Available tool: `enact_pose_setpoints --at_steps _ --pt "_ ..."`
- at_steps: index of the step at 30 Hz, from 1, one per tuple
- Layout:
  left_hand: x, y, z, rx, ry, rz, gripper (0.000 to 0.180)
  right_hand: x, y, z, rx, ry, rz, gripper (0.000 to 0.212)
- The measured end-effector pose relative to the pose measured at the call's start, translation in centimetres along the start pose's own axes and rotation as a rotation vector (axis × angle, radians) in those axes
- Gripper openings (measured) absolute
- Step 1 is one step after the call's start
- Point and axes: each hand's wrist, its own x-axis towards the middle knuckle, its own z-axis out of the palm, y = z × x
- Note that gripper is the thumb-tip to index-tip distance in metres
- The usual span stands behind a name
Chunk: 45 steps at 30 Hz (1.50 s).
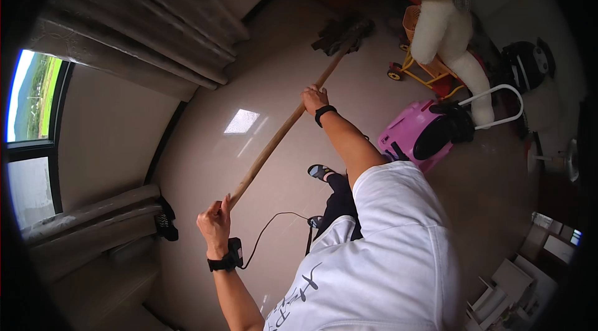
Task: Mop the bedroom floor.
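A mop with a long wooden handle (272,145) slants across the view, from near left to far right. Its dark, stringy mop head (344,33) lies on the floor at the far end. Near the handle's upper end my left hand (215,225) is closed round the wood, with a black band and a small dark device on that wrist. Farther down the shaft, my right hand (313,99) grips it too, fingers wrapped over it; that wrist wears a black band.
Pale glossy floor (205,169) surrounds my sandalled feet (320,172). To the right stand a pink ride-on toy (408,128) and a yellow-framed cart (414,74) with a large white plush bear (445,32). Grey curtains (143,25) hang at left beside a window (37,100).
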Motion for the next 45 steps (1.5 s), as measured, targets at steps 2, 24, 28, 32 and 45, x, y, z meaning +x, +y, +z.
enact_pose_setpoints --at_steps 2,24,28,32,45 --pt "0.2 1.7 1.3 0.052 -0.031 0.045 0.029 -0.2 3.1 -0.4 0.005 -0.101 0.055 0.016" --pt "-47.6 -7.3 -35.7 0.374 0.036 -0.518 0.031 -42.9 -28.0 12.7 0.244 -0.652 -0.968 0.039" --pt "-53.5 -7.1 -43.7 0.912 0.154 -0.628 0.036 -52.3 -34.3 10.9 0.552 -0.799 -1.147 0.033" --pt "-56.3 -7.2 -46.7 0.798 0.42 -0.764 0.034 -57.3 -35.7 9.6 0.808 -0.909 -1.115 0.028" --pt "-47.8 -3.5 -29.7 0.406 0.614 -0.423 0.039 -44.3 -15.2 9.6 0.71 -0.255 -0.769 0.011"
